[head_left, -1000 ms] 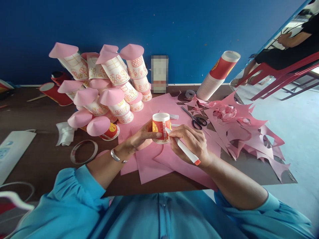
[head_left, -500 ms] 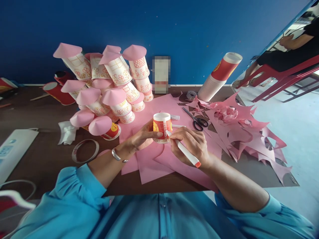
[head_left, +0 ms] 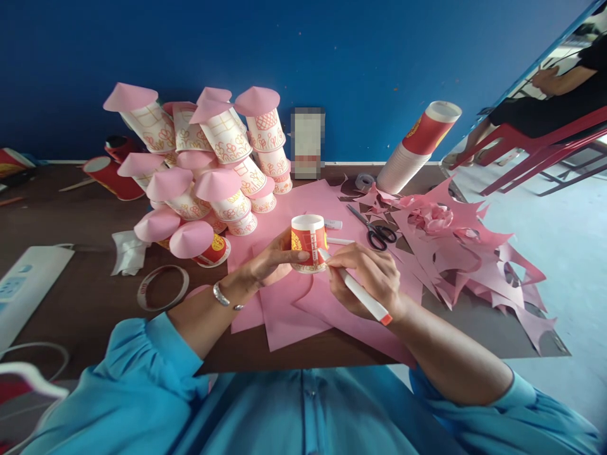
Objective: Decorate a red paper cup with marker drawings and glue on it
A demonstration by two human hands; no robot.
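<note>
A red and white paper cup (head_left: 308, 237) with yellow patterns stands upright in my left hand (head_left: 275, 260), whose thumb lies across its front. My right hand (head_left: 367, 278) is closed on a white marker (head_left: 364, 297) with an orange-red end, its tip close to the cup's right side. Whether the tip touches the cup I cannot tell. Beneath both hands lie pink paper sheets (head_left: 294, 316). Behind and left of the cup stand several decorated cups with pink cone tops (head_left: 218, 184).
Black-handled scissors (head_left: 380, 236) lie right of the cup, near pink paper scraps (head_left: 465, 246). A tall cup stack (head_left: 420, 146) leans at the back right. A tape roll (head_left: 162, 287) lies at the left. A seated person (head_left: 564, 82) is at the far right.
My right hand has shifted slightly to the right with the marker, and the marker's orange-red end has moved right and down. My left hand still holds the cup in place.
</note>
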